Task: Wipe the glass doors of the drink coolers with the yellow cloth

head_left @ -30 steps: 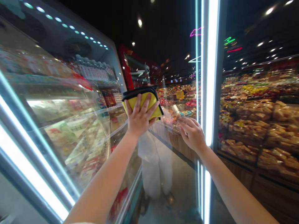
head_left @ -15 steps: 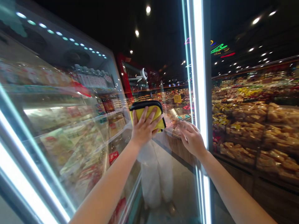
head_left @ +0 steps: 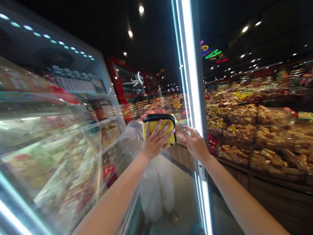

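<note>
My left hand (head_left: 155, 140) lies with fingers spread on a folded yellow cleaning cloth (head_left: 169, 137) with dark edging, holding it against a clear glass door (head_left: 156, 182). My right hand (head_left: 195, 142) is beside the lit upright frame (head_left: 190, 71) of that door. Its fingers are bent a little and apart, with their tips at or near the glass; no object shows in them. Whether the fingertips press on the pane cannot be made out. The cloth is left of my right hand, a short gap away.
Left of me, a lit refrigerated cabinet (head_left: 97, 65) holds bottles (head_left: 73, 80) and packaged goods. To the right stand display bins with bagged food (head_left: 269, 160). A reflection of a person in pale trousers (head_left: 156, 189) shows in the glass.
My view has turned to the right. The cloth under my left hand has moved right across the glass and slightly down, closer to the lit frame. My right hand stays beside the frame.
</note>
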Demonstrator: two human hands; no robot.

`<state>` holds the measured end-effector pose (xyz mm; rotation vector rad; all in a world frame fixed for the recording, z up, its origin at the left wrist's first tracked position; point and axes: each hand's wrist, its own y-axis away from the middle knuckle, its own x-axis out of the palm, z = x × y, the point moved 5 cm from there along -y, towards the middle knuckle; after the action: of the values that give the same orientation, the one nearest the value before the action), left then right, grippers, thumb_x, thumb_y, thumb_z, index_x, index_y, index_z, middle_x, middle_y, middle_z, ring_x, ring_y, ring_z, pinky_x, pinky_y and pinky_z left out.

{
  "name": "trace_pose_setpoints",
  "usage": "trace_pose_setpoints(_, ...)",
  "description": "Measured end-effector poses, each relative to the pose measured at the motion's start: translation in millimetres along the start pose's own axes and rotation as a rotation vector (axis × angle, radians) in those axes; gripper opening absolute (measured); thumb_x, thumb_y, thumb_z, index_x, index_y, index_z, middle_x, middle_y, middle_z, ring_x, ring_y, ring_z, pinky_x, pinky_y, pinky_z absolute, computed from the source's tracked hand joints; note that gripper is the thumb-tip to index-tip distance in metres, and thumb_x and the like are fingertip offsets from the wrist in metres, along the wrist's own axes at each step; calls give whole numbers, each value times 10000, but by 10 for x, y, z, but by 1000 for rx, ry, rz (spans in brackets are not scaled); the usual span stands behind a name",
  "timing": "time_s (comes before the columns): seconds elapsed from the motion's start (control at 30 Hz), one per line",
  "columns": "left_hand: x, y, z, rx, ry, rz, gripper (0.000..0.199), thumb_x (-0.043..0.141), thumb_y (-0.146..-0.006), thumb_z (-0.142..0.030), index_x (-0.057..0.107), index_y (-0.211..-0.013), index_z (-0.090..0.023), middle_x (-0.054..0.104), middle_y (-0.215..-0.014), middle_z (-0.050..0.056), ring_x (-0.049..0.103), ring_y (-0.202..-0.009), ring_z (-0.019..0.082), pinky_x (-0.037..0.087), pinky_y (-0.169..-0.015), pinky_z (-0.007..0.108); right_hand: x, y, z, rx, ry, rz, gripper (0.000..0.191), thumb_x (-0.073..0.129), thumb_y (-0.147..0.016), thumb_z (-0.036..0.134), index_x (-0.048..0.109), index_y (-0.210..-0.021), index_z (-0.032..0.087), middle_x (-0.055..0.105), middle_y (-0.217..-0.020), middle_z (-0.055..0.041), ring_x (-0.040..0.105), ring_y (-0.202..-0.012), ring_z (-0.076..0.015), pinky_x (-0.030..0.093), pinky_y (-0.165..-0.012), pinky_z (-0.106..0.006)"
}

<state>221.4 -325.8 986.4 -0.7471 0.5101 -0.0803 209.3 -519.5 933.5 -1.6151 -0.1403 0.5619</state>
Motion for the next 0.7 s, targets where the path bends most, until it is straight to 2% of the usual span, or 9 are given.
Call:
trace_pose_setpoints(0.03, -63, -126, 93, -21, 7, -20, 604, 604, -965, -440, 424, -1542, -427, 434, -1626, 37, 258, -1569, 339, -93, -1242, 696, -13, -12, -23, 4, 15, 17, 501, 448, -941, 62, 649, -1360, 248, 626, -1405, -100, 585, -1276, -283, 562, -1062, -480)
trace_pose_setpoints(0.1, -212, -275, 328, -173, -13, -103, 632, 615, -958, -444, 406, -1554, -423, 392, -1649, 48, 209, -1581, 357, -89, -1234, 713, -34, -32, -69, 11, 55, 51, 504, 465, -923, 40, 666, -1342, 232, 623, -1425, -104, 579, -1291, -290, 535, -1087, -488)
trace_pose_setpoints(0.2, -272, -156, 456, -378, -55, -185, 684, 632, -947, -448, 373, -1577, -395, 323, -1678, 74, 137, -1590, 388, -89, -1217, 740, -55, -30, -134, 6, 121, 87, 497, 497, -928, 49, 664, -1357, 238, 619, -1451, -107, 586, -1287, -303, 525, -1074, -503)
trace_pose_setpoints(0.27, -143, 27, 286, -350, -50, -169, 695, 644, -940, -448, 372, -1577, -392, 339, -1669, 77, 135, -1589, 387, -94, -1218, 735, -67, -4, -178, -17, 141, 100, 502, 497, -941, 54, 648, -1385, 236, 616, -1460, -111, 593, -1282, -299, 533, -1061, -496)
trace_pose_setpoints(0.33, 51, 138, -6, -193, -21, -118, 680, 658, -932, -443, 400, -1560, -408, 415, -1632, 63, 188, -1583, 359, -109, -1235, 697, -92, 35, -227, -50, 140, 98, 471, 488, -963, 66, 655, -1376, 218, 627, -1447, -119, 603, -1272, -287, 549, -1052, -477)
trace_pose_setpoints(0.43, 243, 4, -299, 5, 15, -32, 622, 644, -947, -422, 442, -1535, -415, 455, -1610, 48, 280, -1561, 325, -108, -1255, 656, -159, 87, -304, -94, 122, 66, 366, 487, -1006, 112, 717, -1272, 216, 677, -1377, -110, 635, -1227, -253, 594, -1007, -429)
trace_pose_setpoints(0.53, 169, -416, -214, 14, 40, -35, 595, 617, -965, -405, 448, -1535, -400, 429, -1627, 50, 290, -1558, 327, -107, -1247, 674, -217, 104, -348, -139, 132, 44, 304, 489, -1032, 150, 772, -1115, 223, 719, -1310, -89, 672, -1169, -222, 629, -960, -389)
trace_pose_setpoints(0.6, 41, -626, -36, -107, 37, -93, 599, 602, -972, -410, 431, -1546, -401, 395, -1644, 57, 260, -1567, 342, -110, -1231, 702, -234, 102, -352, -177, 169, 37, 309, 482, -1042, 160, 785, -1034, 220, 731, -1291, -81, 690, -1145, -211, 641, -950, -382)
trace_pose_setpoints(0.7, -34, -558, 65, -281, 15, -154, 651, 611, -962, -418, 386, -1572, -389, 355, -1660, 77, 216, -1577, 367, -102, -1218, 730, -231, 116, -340, -246, 211, 40, 299, 495, -1035, 140, 786, -1025, 210, 735, -1288, -80, 684, -1188, -204, 634, -992, -386)
